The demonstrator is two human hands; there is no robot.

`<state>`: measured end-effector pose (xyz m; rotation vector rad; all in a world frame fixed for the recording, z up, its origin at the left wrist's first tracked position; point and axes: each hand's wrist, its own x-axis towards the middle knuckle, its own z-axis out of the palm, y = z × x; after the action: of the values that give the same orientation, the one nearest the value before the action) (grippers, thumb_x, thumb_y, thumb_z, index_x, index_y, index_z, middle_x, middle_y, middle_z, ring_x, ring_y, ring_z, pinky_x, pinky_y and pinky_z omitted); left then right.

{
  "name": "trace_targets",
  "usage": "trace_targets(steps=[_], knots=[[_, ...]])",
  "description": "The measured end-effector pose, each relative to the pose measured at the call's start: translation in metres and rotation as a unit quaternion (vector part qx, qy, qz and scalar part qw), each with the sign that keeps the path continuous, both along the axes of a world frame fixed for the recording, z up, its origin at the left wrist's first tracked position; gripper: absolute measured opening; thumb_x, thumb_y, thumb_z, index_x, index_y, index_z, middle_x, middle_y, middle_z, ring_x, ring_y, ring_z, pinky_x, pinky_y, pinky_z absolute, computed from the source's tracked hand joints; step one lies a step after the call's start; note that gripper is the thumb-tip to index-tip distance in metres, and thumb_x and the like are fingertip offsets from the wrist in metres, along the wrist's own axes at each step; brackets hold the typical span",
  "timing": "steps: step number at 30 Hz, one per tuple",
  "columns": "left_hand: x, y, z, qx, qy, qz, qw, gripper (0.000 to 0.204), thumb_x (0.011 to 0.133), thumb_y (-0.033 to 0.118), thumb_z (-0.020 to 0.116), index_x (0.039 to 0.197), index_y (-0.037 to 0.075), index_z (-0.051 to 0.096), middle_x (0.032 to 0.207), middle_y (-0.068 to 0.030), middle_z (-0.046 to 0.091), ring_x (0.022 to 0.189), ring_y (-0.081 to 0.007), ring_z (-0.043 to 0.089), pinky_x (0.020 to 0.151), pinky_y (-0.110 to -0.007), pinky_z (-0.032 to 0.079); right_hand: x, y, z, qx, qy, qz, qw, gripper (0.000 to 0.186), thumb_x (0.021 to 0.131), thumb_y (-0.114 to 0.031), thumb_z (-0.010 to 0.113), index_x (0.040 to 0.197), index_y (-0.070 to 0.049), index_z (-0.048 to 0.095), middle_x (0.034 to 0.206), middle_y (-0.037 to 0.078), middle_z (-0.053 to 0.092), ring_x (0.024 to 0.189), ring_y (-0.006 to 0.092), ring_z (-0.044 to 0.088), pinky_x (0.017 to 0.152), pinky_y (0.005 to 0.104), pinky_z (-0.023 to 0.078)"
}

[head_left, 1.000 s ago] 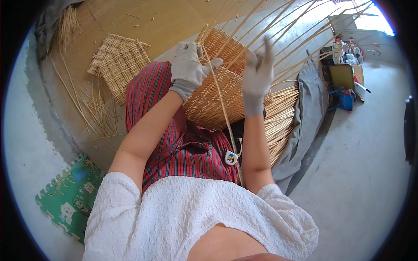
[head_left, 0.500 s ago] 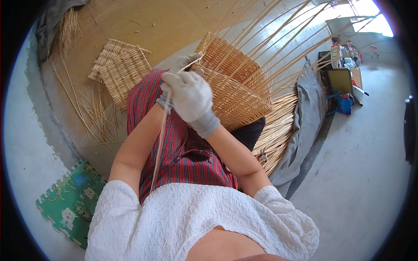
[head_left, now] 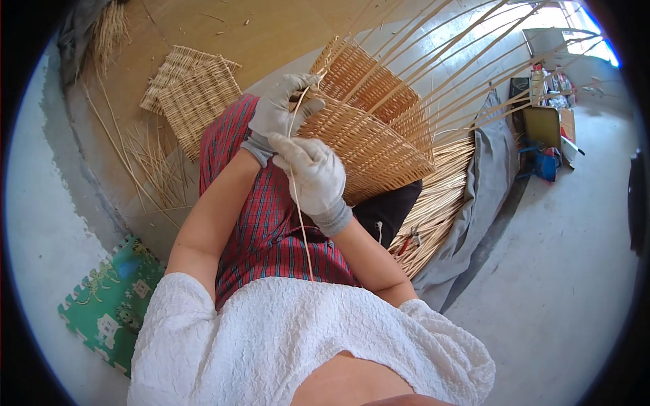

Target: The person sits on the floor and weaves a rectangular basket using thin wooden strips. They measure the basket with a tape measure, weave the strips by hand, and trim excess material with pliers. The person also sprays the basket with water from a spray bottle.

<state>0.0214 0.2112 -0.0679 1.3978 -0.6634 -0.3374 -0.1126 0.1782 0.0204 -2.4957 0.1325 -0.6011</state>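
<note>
- Head view: the wicker basket (head_left: pixel 369 145) sits tilted by the person's knees, its long bare stakes (head_left: pixel 440 55) fanning out beyond it to the right.
- The gloved left hand (head_left: pixel 281 111) is at the basket's left corner, thumb and fingers apart; I cannot tell whether they grip anything.
- The gloved right hand (head_left: pixel 313 177), just left of the basket's near wall, seems to pinch a thin strand (head_left: pixel 301 220) running from that corner toward the lap.
- The step looks like working the strand in at the basket's corner; the next move calls for a snug, even pull with the corner steadied.
- Left of the basket lie flat woven panels (head_left: pixel 200 98); right, red-handled pliers (head_left: pixel 408 242) on bundled strips (head_left: pixel 440 196).
</note>
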Motion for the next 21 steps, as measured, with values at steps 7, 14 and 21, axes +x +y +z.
trace_targets(steps=[7, 14, 21], knots=[[0.005, 0.001, 0.013, 0.061, -0.022, -0.005, 0.998, 0.046, 0.085, 0.01, 0.083, 0.127, 0.004, 0.064, 0.112, -0.0091, 0.069, 0.103, -0.0182, 0.066, 0.088, -0.03, 0.055, -0.041, -0.087, -0.03, 0.553, -0.047, -0.277, 0.785, 0.02, 0.101, -0.016, 0.065, 0.11, 0.0, 0.074, 0.083, 0.003, 0.072, 0.067, 0.0049, 0.056, 0.057, 0.021, 0.044], [0.005, -0.011, 0.015, 0.037, 0.081, 0.003, 0.996, 0.027, 0.092, 0.017, 0.079, 0.113, 0.007, 0.066, 0.101, -0.0018, 0.067, 0.084, -0.0102, 0.062, 0.079, -0.03, 0.055, 0.017, -0.108, -0.012, 0.201, -0.219, -0.234, 0.926, 0.029, 0.094, -0.009, 0.072, 0.12, 0.001, 0.072, 0.101, 0.009, 0.073, 0.097, 0.0176, 0.067, 0.084, 0.0288, 0.055], [0.022, -0.048, 0.023, 0.029, -0.125, 0.083, 0.988, 0.017, 0.09, 0.002, 0.075, 0.106, 0.005, 0.071, 0.101, -0.0035, 0.067, 0.085, -0.0122, 0.063, 0.08, -0.024, 0.054, 0.083, -0.149, 0.046, 0.303, -0.257, -0.081, 0.914, 0.064, 0.093, -0.019, 0.067, 0.153, -0.019, 0.043, 0.137, 0.01, 0.055, 0.112, 0.022, 0.056, 0.099, 0.039, 0.039]])
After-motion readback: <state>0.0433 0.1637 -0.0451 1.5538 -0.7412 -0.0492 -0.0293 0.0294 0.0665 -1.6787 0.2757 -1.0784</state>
